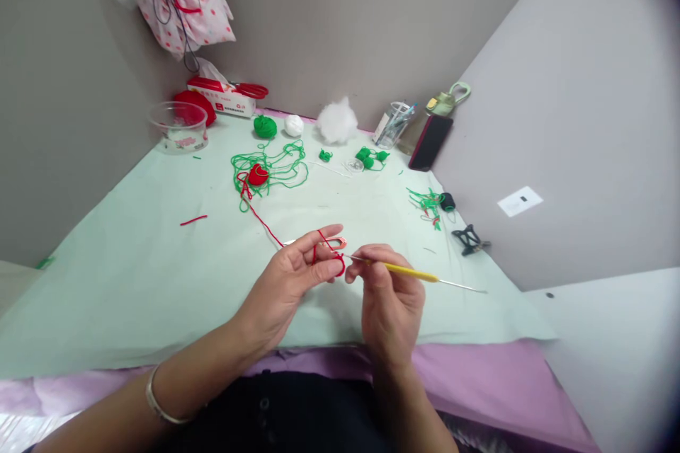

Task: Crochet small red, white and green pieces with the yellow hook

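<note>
Between thumb and fingers, my left hand (pixel 297 269) pinches a small red crochet piece (pixel 341 267). Red yarn (pixel 264 224) loops over its index finger and runs back to a red yarn ball (pixel 258 175) lying among tangled green yarn (pixel 287 163). My right hand (pixel 390 294) is closed round the yellow handle of a crochet hook (pixel 411 271). The hook's thin metal tip meets the red piece; whether it is inside a stitch I cannot tell. Partly hidden behind my left fingers, an orange-handled thread snipper (pixel 337 243) lies on the table.
At the back stand a clear plastic tub (pixel 180 138), a tissue box (pixel 226 99) with red scissors (pixel 249 90), green (pixel 264 127) and white (pixel 293 125) yarn balls, white stuffing (pixel 338 120) and a pen cup (pixel 393 126). On the right are a phone (pixel 431 143), yarn scraps (pixel 428 205) and a black stand (pixel 469 240).
</note>
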Demonstrator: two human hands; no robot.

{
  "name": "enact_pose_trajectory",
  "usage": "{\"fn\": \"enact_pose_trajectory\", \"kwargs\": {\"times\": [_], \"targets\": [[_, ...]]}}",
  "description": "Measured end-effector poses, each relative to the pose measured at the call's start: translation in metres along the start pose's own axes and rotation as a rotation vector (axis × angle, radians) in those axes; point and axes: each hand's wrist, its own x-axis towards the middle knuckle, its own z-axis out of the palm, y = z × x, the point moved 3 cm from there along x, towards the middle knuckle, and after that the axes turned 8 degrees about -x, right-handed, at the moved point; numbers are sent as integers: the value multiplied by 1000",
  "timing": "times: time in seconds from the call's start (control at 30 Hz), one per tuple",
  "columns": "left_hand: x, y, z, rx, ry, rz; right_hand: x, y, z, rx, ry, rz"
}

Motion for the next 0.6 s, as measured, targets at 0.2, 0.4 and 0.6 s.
{"fn": "enact_pose_trajectory", "kwargs": {"times": [0.2,0.4,0.6], "targets": [[1,3,-2,78,-49,-41,5,-9,-8,126,36,119],[-1,1,0,151,-63,21,3,-8,1,116,-34,105],[-5,6,-1,178,-71,52,2,-15,6,69,-23,30]]}}
